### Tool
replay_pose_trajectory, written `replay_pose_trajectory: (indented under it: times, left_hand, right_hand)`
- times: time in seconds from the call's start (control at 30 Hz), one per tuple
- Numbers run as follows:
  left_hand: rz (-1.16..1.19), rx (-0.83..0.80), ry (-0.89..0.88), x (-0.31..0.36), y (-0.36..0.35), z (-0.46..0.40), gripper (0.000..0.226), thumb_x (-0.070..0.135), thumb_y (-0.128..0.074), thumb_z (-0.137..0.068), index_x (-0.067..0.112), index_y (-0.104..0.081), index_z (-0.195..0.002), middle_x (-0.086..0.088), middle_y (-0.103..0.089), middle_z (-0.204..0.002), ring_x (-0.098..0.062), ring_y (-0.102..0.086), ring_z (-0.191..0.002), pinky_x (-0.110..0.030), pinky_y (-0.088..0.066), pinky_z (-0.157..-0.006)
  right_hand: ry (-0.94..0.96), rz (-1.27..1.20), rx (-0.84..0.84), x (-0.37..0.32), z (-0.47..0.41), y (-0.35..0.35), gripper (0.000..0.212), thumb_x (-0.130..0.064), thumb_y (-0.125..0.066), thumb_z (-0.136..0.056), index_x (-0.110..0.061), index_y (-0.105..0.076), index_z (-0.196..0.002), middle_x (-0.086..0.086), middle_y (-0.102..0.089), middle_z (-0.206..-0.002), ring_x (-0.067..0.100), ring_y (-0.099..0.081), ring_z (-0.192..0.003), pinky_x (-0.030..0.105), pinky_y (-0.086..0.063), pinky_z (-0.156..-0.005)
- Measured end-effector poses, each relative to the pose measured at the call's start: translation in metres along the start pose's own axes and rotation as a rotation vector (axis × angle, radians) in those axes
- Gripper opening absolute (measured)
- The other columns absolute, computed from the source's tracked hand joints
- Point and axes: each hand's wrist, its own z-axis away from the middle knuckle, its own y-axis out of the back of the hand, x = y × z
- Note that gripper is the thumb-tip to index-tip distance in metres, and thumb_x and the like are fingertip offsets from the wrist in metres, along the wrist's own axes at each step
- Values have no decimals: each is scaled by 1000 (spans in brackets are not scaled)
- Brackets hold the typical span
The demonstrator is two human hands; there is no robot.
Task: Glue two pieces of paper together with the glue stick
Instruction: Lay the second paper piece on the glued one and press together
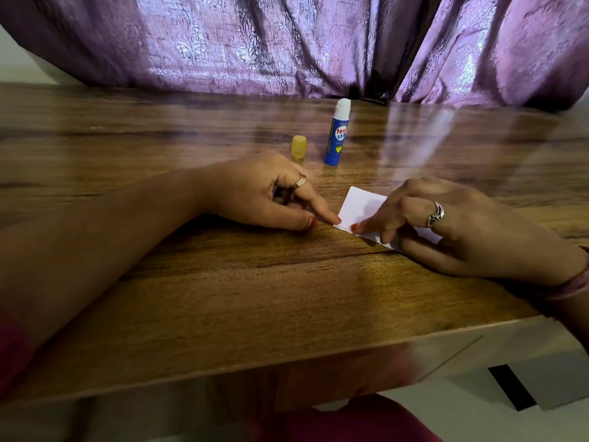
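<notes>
A small white paper (360, 204) lies flat on the wooden table (223, 282), right of centre. My left hand (264, 193) rests beside it, its index fingertip pressing the paper's near left corner, the other fingers curled. My right hand (459, 224) lies over the paper's right part, index finger pressing near the front edge; most of the paper is hidden under it. I cannot tell whether it is one sheet or two stacked. The blue glue stick (337, 135) stands upright and uncapped behind the hands. Its yellow cap (299, 147) stands to its left.
A purple curtain (287, 43) hangs along the table's far edge. The table's near edge (287, 355) runs across the lower view, with pale floor (478, 393) below it.
</notes>
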Motion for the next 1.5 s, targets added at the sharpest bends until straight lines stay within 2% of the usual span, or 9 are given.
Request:
replay_pose_trajectory:
  times: [0.23,0.4,0.6,0.93,1.03,1.13,1.23,1.33,1.5]
  left_hand:
    - [-72,-23,-70,6,3,-1,28,21,-59,-86,16,-68,-111,15,-50,-70,4,-49,-62,-5,-31,-59]
    - [-188,-30,-155,14,4,-4,33,27,-51,-85,13,-71,-108,3,-53,-69,-3,-46,-60,-9,-32,-61]
    - [-255,-26,-194,20,5,-5,33,24,-50,-85,10,-72,-104,-6,-64,-74,-9,-53,-64,-17,-39,-62]
    - [-287,-29,-226,23,3,-7,37,24,-44,-87,7,-72,-102,-5,-66,-79,-12,-57,-71,-20,-40,-63]
    - [-275,-27,-235,23,4,-6,36,24,-43,-87,8,-72,-103,-3,-67,-83,-8,-56,-74,-16,-38,-65]
    - [-260,-23,-246,21,3,-6,35,22,-44,-88,8,-71,-105,-1,-68,-86,-2,-54,-76,-7,-35,-69]
    - [-246,-17,-240,20,3,-6,35,22,-44,-88,7,-71,-105,-2,-68,-84,5,-47,-76,-8,-36,-69]
    - [-253,-19,-239,22,3,-6,35,22,-44,-88,6,-71,-104,-4,-69,-87,-4,-57,-76,-13,-40,-69]
    - [-270,-17,-225,23,3,-5,35,23,-45,-88,6,-71,-104,-9,-70,-86,-19,-64,-74,-24,-47,-67]
  right_hand:
    - [23,-32,-3,-3,-3,1,17,-11,-52,-89,-21,-61,-100,4,-64,-92,22,-62,-80,38,-50,-71]
    - [69,-12,-9,-3,-5,1,20,-7,-52,-88,-12,-67,-100,-24,-48,-96,16,-57,-79,34,-49,-71]
    - [38,25,-37,-4,-7,1,24,-4,-58,-85,-12,-69,-105,-11,-53,-87,13,-52,-78,29,-47,-72]
    - [21,39,-72,-5,-8,5,29,-3,-55,-85,-14,-68,-108,4,-66,-92,22,-60,-83,39,-51,-72]
    - [-35,-73,-36,-6,-4,8,35,1,-56,-81,-14,-65,-111,5,-67,-101,14,-62,-89,28,-50,-78]
    - [-83,-197,27,-6,1,11,40,3,-59,-77,-19,-58,-110,5,-70,-107,-14,-57,-89,7,-44,-76]
    - [-125,-268,94,-1,9,13,43,0,-63,-76,-26,-56,-109,0,-71,-108,-2,-63,-95,21,-51,-78]
    - [-148,-295,120,6,17,14,38,-1,-67,-74,-17,-61,-108,-4,-70,-109,12,-66,-98,34,-53,-78]
    - [-170,-292,161,11,27,14,26,-15,-69,-78,-21,-66,-102,-7,-70,-102,6,-63,-90,32,-51,-74]
